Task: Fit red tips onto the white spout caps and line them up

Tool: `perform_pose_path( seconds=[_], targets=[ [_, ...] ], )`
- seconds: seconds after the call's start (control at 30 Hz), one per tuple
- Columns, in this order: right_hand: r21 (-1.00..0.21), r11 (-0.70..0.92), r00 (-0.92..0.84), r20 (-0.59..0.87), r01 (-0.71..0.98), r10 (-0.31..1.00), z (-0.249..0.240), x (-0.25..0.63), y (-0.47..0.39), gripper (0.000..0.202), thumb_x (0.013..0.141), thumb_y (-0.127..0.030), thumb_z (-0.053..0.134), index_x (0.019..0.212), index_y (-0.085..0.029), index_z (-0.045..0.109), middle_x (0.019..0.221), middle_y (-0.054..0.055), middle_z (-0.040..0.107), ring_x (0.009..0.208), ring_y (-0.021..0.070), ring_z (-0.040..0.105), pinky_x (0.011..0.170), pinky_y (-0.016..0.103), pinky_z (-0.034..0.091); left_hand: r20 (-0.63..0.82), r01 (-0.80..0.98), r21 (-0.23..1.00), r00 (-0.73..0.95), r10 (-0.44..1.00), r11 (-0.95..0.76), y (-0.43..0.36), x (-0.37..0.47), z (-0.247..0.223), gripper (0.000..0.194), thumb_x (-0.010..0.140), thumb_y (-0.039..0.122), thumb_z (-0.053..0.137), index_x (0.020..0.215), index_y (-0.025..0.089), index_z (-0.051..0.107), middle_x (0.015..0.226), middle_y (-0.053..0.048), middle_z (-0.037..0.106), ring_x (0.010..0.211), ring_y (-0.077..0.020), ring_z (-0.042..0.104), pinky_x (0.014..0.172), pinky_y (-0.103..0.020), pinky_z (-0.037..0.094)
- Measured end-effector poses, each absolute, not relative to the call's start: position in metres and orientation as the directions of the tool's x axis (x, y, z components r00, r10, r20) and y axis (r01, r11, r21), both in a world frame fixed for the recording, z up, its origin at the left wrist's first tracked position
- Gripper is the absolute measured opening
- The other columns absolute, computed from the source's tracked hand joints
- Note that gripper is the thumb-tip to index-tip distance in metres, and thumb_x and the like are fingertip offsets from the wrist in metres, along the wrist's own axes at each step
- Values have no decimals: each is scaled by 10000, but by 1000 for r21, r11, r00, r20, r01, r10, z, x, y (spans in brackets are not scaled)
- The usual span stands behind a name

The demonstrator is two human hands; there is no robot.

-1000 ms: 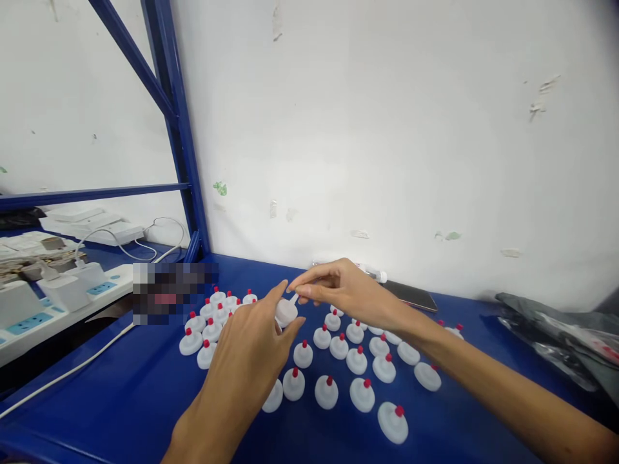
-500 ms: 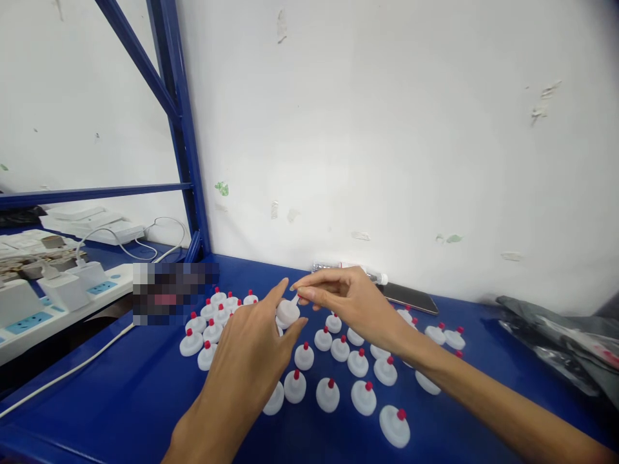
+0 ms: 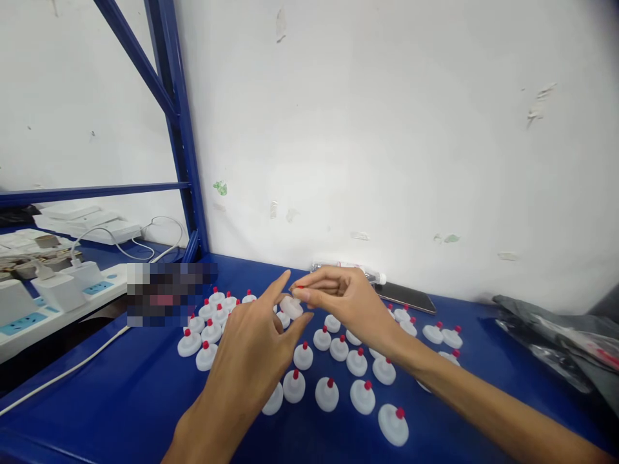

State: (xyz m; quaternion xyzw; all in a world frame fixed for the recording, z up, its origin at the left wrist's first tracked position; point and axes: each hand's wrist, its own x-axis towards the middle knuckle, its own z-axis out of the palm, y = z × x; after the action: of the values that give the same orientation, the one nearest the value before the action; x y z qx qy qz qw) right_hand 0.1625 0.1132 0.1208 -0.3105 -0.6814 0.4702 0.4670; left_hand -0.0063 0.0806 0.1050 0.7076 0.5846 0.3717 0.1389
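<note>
My left hand holds a white nozzle cap between its thumb and fingers, raised above the blue table. The fingertips of my right hand are pinched at the top of that cap, on a small red tip cap that they mostly cover. The nozzle itself is hidden behind those fingers. On the table around both hands stand several white nozzle caps with red tips, such as one nozzle cap in front and another nearer to me. More sit in a cluster left of my left hand.
A dark phone and a clear plastic bottle lie by the wall. Grey plastic bags are at the right. On the left are a white power strip, a cable and a blue metal post.
My right fingertips have brought the red tip cap onto the top of the held nozzle cap, covering the nozzle that showed before. My left hand keeps its grip; the view has shifted slightly.
</note>
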Motion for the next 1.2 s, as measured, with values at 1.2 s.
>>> perform_pose_path(
  seconds=[1.2],
  targets=[
    [-576,563,-556,214,593,804,66,172,166,76,892,-256,719,879,-218,784,809,43,792,765,222,760,688,322,593,518,727,621,-100,850,-293,75,-55,123,429,926,525,538,1262,287,658,1022,-5,750,640,-172,679,563,-291,505]
  ],
)
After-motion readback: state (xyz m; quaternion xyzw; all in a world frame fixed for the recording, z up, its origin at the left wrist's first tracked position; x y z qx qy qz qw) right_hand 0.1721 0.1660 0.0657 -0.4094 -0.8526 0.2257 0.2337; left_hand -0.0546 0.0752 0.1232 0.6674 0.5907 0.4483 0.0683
